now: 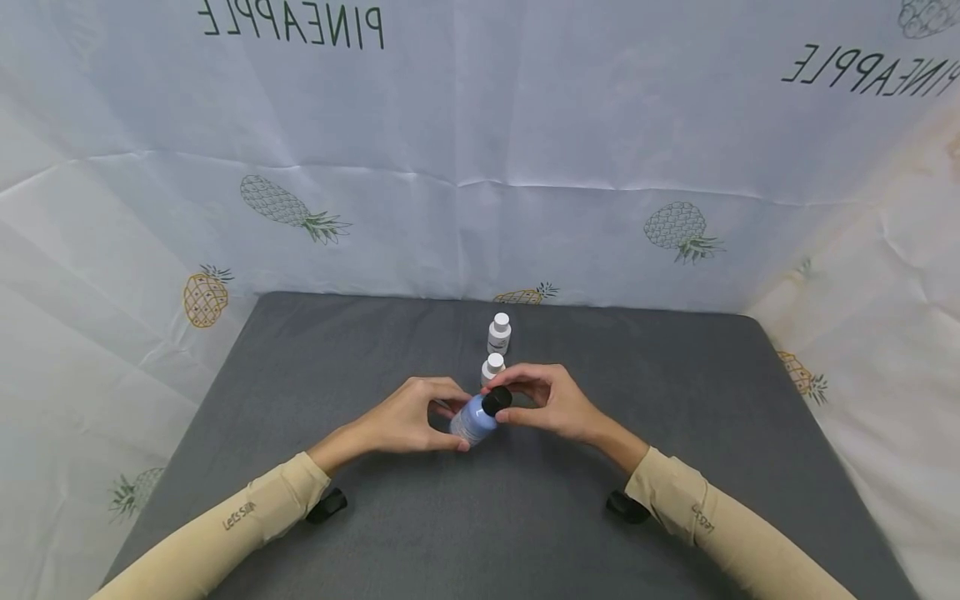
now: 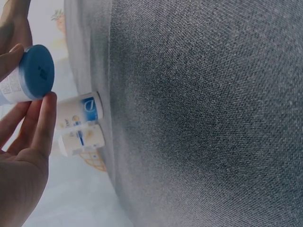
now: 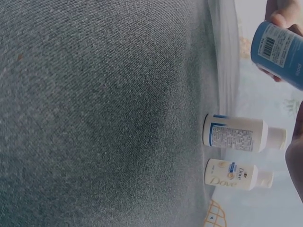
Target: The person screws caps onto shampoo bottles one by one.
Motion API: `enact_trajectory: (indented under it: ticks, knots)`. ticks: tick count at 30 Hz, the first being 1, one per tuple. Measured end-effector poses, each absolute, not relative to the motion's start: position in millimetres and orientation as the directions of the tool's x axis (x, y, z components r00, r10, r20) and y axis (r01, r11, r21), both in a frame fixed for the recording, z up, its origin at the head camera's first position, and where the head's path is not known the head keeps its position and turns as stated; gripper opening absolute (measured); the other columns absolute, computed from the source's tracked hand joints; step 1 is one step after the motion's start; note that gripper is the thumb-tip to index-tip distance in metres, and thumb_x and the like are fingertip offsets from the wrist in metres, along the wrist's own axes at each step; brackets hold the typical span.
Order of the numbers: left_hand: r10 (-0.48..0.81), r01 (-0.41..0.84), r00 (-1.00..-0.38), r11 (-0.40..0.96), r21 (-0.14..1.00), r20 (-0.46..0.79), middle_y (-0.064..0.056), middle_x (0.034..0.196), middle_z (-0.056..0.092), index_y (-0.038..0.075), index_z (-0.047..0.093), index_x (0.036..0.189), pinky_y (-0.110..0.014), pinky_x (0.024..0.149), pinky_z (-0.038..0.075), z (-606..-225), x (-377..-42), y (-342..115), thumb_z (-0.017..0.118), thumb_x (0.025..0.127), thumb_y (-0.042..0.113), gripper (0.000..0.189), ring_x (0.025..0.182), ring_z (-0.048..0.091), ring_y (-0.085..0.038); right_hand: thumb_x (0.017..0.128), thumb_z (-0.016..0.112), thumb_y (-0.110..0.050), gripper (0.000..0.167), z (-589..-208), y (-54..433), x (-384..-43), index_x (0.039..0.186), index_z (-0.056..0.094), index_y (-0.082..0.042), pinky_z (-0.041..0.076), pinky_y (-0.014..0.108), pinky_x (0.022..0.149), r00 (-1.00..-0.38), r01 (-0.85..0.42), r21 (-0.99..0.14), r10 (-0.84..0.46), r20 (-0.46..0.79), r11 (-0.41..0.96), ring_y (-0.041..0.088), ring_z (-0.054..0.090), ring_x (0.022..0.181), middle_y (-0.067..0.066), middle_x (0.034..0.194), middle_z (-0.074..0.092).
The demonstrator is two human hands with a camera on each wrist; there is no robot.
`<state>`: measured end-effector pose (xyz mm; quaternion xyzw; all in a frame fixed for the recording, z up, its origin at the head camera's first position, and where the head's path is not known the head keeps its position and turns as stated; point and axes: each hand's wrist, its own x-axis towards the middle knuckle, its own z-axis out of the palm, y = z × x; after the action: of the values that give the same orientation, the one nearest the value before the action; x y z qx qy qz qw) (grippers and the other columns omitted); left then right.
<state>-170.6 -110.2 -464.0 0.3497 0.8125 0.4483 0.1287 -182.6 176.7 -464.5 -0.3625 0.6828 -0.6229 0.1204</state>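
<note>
A small blue bottle (image 1: 471,422) with a black cap (image 1: 497,400) leans to the right in front of the person. The left hand (image 1: 415,415) grips its body, thumb on the near side and fingers on the far side. At the top, the right hand (image 1: 553,404) pinches the cap between thumb and fingers. In the left wrist view the round blue base (image 2: 39,73) shows, raised off the table. A label with a barcode faces the right wrist camera on the bottle's side (image 3: 279,52).
Just beyond the hands stand two white bottles with white caps, the nearer one (image 1: 492,367) partly hidden by the right hand and the farther one (image 1: 498,336) behind it. They are upright on the grey cloth-covered table (image 1: 360,350). A pineapple-print curtain (image 1: 480,125) hangs behind.
</note>
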Motion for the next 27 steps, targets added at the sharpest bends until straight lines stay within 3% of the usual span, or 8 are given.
enact_trajectory:
  ticks: [3,16,27]
  knots:
    - [0.683,0.456,-0.723,0.358,0.815,0.105,0.0,0.116,0.076,0.009,0.078,0.127,-0.025,0.096,0.066,-464,-170,-110,0.095,0.085,0.019,0.047,0.107,0.075,-0.011,0.089,0.083,0.008,0.038,-465,175,-181,0.125,0.07,0.006,0.062,0.025,0.107,-0.729,-0.364,-0.931,-0.619,0.29,-0.007,0.005,0.071,0.117,0.027,0.123,0.072]
    - [0.676,0.463,-0.728,0.363,0.809,0.114,0.0,0.113,0.076,0.01,0.078,0.127,-0.025,0.096,0.066,-463,-172,-110,0.095,0.085,0.019,0.046,0.105,0.075,-0.011,0.087,0.089,-0.002,0.033,-465,164,-172,0.115,0.072,-0.005,0.063,0.025,0.1,-0.828,-0.386,-0.916,-0.477,0.294,0.107,0.008,0.071,0.106,0.017,0.116,0.074]
    - [0.668,0.471,-0.734,0.367,0.802,0.125,0.001,0.112,0.076,0.009,0.078,0.126,-0.026,0.095,0.067,-464,-173,-110,0.096,0.084,0.019,0.046,0.103,0.074,-0.01,0.086,0.09,-0.001,0.032,-466,160,-169,0.111,0.071,-0.003,0.062,0.022,0.099,-0.854,-0.371,-0.921,-0.435,0.287,0.121,0.008,0.069,0.103,0.017,0.113,0.073]
